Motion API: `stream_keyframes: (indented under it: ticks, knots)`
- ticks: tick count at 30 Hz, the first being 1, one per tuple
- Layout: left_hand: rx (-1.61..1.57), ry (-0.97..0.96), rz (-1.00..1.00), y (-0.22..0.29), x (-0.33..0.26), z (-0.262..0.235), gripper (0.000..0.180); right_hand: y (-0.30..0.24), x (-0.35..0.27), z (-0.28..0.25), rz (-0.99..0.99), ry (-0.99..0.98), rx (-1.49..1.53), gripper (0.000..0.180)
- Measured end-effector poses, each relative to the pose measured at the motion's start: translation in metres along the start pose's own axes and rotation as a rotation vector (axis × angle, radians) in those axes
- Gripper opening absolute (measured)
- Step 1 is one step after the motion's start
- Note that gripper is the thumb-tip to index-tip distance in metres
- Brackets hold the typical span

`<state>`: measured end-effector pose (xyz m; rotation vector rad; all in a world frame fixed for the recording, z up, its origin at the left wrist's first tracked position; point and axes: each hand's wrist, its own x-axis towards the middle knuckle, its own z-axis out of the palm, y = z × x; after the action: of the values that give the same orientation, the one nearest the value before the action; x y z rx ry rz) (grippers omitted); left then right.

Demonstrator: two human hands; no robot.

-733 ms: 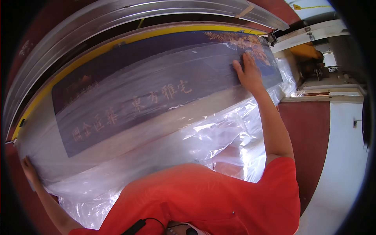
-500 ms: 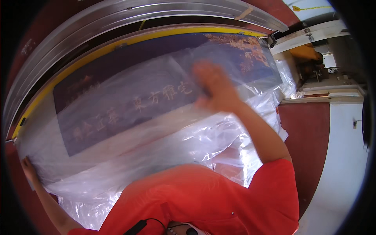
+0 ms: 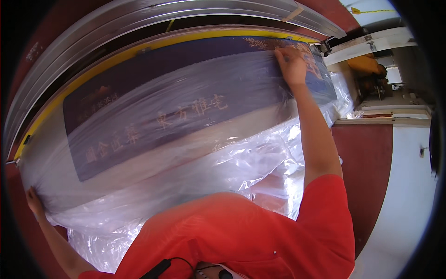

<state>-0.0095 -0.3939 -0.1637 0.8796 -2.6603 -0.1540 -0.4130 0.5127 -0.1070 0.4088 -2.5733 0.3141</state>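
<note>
Clear plastic film [image 3: 186, 97] lies over much of a dark blue printed panel [image 3: 162, 58], which bears gold characters and a gold tree pattern at the far right. My right hand [image 3: 293, 69] is closed on the film's far edge, above that tree pattern. At the far left, my left hand [image 3: 35, 202] grips the film by the panel's near left corner, where creases converge on its fingers. Between both hands the film is drawn in long taut folds. Loose, shiny film bunches along the near side.
A yellow strip [image 3: 186, 38] runs along the panel's far edge, with ribbed metal rails [image 3: 186, 9] beyond it. To the right are a white frame beam [image 3: 371, 44], a red-brown surface [image 3: 362, 162] and some machinery [image 3: 374, 83]. My red-sleeved torso borders the near side.
My right hand has moved away from me and right, from above the panel's middle to the film's far edge, which it now grips. The film is tauter; my left hand has stayed put.
</note>
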Motion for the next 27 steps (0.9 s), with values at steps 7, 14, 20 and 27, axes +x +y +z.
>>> stream_keyframes:
  ticks: [7,14,20,27]
  knots:
    - [-0.099,-0.14,-0.236,-0.047,0.02,-0.037,0.037,-0.011,0.005,0.006,-0.185,0.13,-0.302,0.022]
    - [0.109,0.363,-0.182,-0.022,0.08,0.006,0.041,-0.01,0.011,-0.002,0.376,-0.006,0.419,0.026]
    - [0.124,0.198,-0.241,0.036,0.151,0.083,0.039,0.059,0.055,0.026,0.333,0.138,0.114,0.029]
    - [0.166,0.111,-0.344,0.044,0.183,0.09,0.037,0.049,0.069,0.054,0.691,0.143,0.288,0.047]
